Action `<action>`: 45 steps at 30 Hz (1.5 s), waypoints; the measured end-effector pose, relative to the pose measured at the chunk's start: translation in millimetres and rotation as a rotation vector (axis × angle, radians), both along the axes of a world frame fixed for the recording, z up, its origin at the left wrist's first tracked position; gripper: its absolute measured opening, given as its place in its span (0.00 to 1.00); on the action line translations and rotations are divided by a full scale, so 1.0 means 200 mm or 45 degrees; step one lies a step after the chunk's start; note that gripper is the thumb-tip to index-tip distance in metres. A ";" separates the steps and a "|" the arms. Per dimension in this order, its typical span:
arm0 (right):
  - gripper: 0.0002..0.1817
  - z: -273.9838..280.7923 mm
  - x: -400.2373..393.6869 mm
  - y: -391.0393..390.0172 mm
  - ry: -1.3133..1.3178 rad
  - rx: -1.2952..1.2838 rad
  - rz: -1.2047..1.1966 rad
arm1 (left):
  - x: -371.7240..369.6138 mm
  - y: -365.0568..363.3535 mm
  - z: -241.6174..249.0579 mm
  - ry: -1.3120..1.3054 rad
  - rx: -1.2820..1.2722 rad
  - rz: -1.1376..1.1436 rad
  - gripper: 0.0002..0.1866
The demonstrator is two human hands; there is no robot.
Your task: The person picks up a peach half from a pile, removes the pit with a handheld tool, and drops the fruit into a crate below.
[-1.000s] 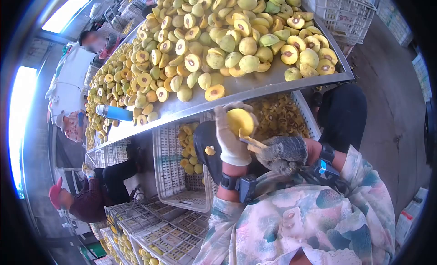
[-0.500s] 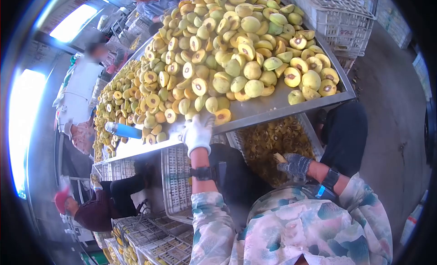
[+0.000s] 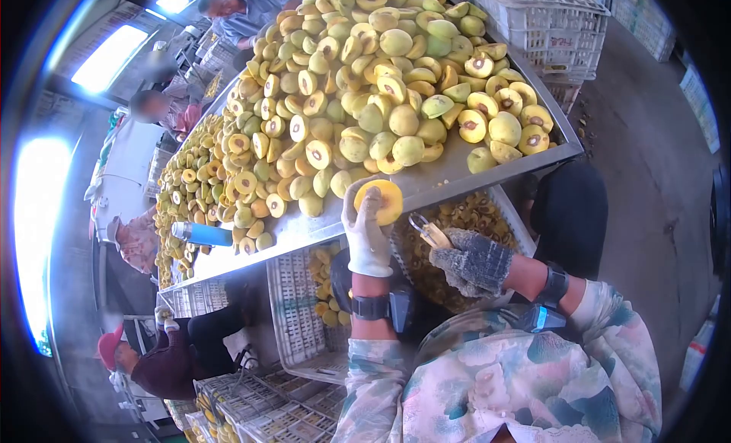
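Observation:
My left hand (image 3: 368, 237), in a white glove, is closed around a yellow peach half (image 3: 390, 202) just at the table's front edge, its cut face showing. My right hand (image 3: 474, 263), in a grey knit glove, grips a pitting tool (image 3: 434, 235) with a light handle and a metal loop at its tip. The loop points toward the peach half, with a gap between them. Behind my hands, a large heap of halved peaches (image 3: 335, 100), many with pits in them, covers much of the metal table (image 3: 449, 178).
Below the table, a crate (image 3: 512, 215) holds brown pits and scraps. Left of my knee, a white crate (image 3: 288, 321) contains peach halves. A blue bottle (image 3: 207, 234) lies on the table. Stacked crates (image 3: 552, 32) stand right. Co-workers sit along the left, one in a red cap (image 3: 111, 345).
My left hand has picked up a peach half from the table's edge and moved right with it. My right hand has raised the pitting tool toward it. The view has shifted slightly.

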State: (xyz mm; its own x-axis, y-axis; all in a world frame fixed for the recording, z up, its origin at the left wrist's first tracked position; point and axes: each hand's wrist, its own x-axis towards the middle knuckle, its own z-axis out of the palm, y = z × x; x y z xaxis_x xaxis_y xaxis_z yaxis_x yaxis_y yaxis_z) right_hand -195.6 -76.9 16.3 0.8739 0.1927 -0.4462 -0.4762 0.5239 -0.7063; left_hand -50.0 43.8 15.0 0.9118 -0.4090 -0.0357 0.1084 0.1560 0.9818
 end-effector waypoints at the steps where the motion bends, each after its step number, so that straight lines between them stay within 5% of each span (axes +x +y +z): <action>1: 0.10 0.01 0.02 0.01 0.003 0.005 -0.003 | -0.04 -0.01 0.00 0.003 0.005 -0.003 0.12; 3: 0.10 0.01 0.04 0.04 0.035 0.172 -0.093 | -0.12 -0.02 0.00 -0.023 0.002 0.038 0.15; 5: 0.10 0.05 0.04 0.07 -0.008 -0.057 -0.057 | -0.12 0.01 -0.07 -0.084 0.039 0.033 0.18; 7: 0.10 0.05 0.04 0.09 0.022 -0.114 -0.102 | -0.16 0.00 -0.06 -0.352 0.169 0.035 0.18; 8: 0.10 0.02 0.04 0.10 0.023 -0.115 -0.101 | -0.19 -0.01 -0.06 -0.788 0.403 0.151 0.18; 9: 0.09 -0.02 0.03 0.13 -0.035 -0.103 -0.170 | -0.20 -0.01 -0.06 -0.787 0.402 0.149 0.18; 11: 0.08 -0.07 0.02 0.17 -0.089 -0.092 -0.242 | -0.22 -0.01 -0.08 -0.428 0.203 0.152 0.19; 17: 0.07 -0.07 -0.01 0.19 -0.036 -0.005 -0.205 | -0.30 -0.01 -0.11 -0.387 0.155 0.300 0.20; 21: 0.11 -0.15 -0.07 0.10 -0.089 0.437 -0.049 | -0.31 0.01 -0.10 -0.350 0.125 0.254 0.22; 24: 0.15 -0.16 -0.13 0.05 -0.020 0.704 0.006 | -0.28 0.04 -0.03 -0.011 -0.160 -0.267 0.29; 28: 0.21 -0.15 -0.13 0.08 0.217 0.876 0.037 | -0.29 0.01 -0.06 0.096 -0.322 -0.378 0.29; 31: 0.20 -0.29 -0.15 0.02 -0.089 1.118 0.348 | -0.32 0.00 -0.07 0.282 -0.313 0.049 0.27; 34: 0.21 -0.47 -0.21 -0.04 0.046 0.067 0.296 | -0.22 0.24 -0.07 -0.003 -0.046 0.178 0.27; 36: 0.24 -0.71 -0.16 -0.03 -0.159 -1.501 0.906 | -0.19 0.43 0.01 -0.174 0.144 0.347 0.27; 38: 0.24 -0.84 -0.21 -0.03 -0.385 -1.463 0.781 | 0.00 0.71 -0.04 -0.446 0.579 0.374 0.21; 39: 0.25 -0.86 -0.22 -0.03 -0.602 -1.412 0.672 | 0.12 0.86 -0.10 -0.732 1.210 0.447 0.22; 41: 0.24 -0.79 -0.16 0.01 -0.327 -1.452 0.921 | 0.15 0.80 0.00 -1.018 2.143 0.774 0.29; 45: 0.23 -0.62 -0.16 0.03 -0.334 -1.237 0.556 | 0.51 0.73 -0.07 -0.939 1.732 0.480 0.33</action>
State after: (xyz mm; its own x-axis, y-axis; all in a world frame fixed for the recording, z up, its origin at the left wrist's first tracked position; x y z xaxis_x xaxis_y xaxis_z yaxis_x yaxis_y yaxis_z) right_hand -227.3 -70.4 -108.5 0.9057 0.1757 -0.3858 -0.2602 -0.4881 -0.8331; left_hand 52.8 189.1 0.6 0.9310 -0.1994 0.3058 -0.2738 -0.9355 0.2233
